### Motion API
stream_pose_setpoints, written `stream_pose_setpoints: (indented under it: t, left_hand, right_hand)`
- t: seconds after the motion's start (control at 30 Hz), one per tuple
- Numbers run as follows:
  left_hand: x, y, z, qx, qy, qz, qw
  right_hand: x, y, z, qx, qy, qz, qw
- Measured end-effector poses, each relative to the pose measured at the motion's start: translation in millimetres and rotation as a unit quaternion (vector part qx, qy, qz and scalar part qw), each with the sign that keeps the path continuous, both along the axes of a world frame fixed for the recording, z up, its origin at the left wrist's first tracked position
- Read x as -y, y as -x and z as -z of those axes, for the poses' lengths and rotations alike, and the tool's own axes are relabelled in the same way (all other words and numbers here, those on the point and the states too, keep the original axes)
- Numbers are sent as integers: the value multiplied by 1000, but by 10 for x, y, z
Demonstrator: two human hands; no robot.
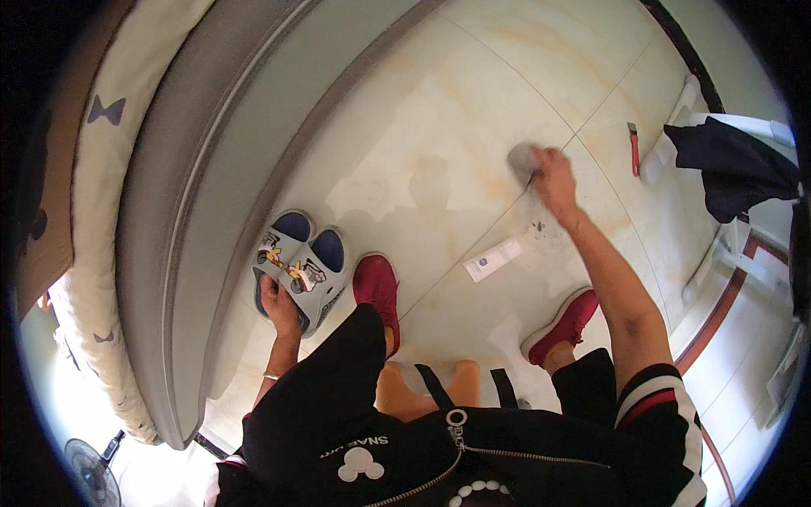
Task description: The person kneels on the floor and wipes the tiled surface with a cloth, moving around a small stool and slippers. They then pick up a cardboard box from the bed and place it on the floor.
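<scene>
My left hand (pixel 279 304) is at a pair of grey slippers (pixel 317 266) with dark blue insoles and a cartoon print, its fingers at the open end of the left one. My right hand (pixel 554 177) holds a blurred grey object, perhaps a cloth or pad (pixel 523 161), at the tiled floor (pixel 443 114). Dark crumbs of dirt (pixel 538 229) lie on the tile below that hand. Beside them is a flat white packet (pixel 492 260) bearing writing. A scraper with a red handle (pixel 635 152) lies to the right.
My red shoes (pixel 377 285) stand on the floor, an orange stool (pixel 466 386) between my legs. A grey padded bed side (pixel 253 127) curves along the left. At the right, a dark cloth (pixel 728 165) hangs on a white rack (pixel 671 139). A fan (pixel 92 472) is at bottom left.
</scene>
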State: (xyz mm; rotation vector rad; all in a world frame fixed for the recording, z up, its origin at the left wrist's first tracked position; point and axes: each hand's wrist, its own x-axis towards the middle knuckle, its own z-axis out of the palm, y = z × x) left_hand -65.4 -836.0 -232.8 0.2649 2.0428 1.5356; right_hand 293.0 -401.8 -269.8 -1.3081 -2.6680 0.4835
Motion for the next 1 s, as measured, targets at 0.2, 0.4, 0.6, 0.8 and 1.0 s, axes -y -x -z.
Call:
stream_pose_setpoints:
  t: [0.2, 0.4, 0.6, 0.8, 1.0]
  left_hand:
    - [-270, -140, -159, -66, 44, 3, 997]
    - [-324, -161, -105, -45, 17, -11, 999]
    - [-69, -43, 46, -108, 85, 6, 990]
    - [-251, -67, -75, -229, 205, 72, 949]
    - [-65, 56, 101, -178, 139, 72, 971]
  right_hand:
    - [168, 458, -409, 71, 171, -135, 973]
    - [-113, 1739, -120, 50, 92, -90, 990]
    - [1166, 1807, -90, 26, 55, -286, 956]
    - [1505, 981, -475, 129, 240, -424, 864]
    - [177, 1137, -480, 7, 267, -228, 936]
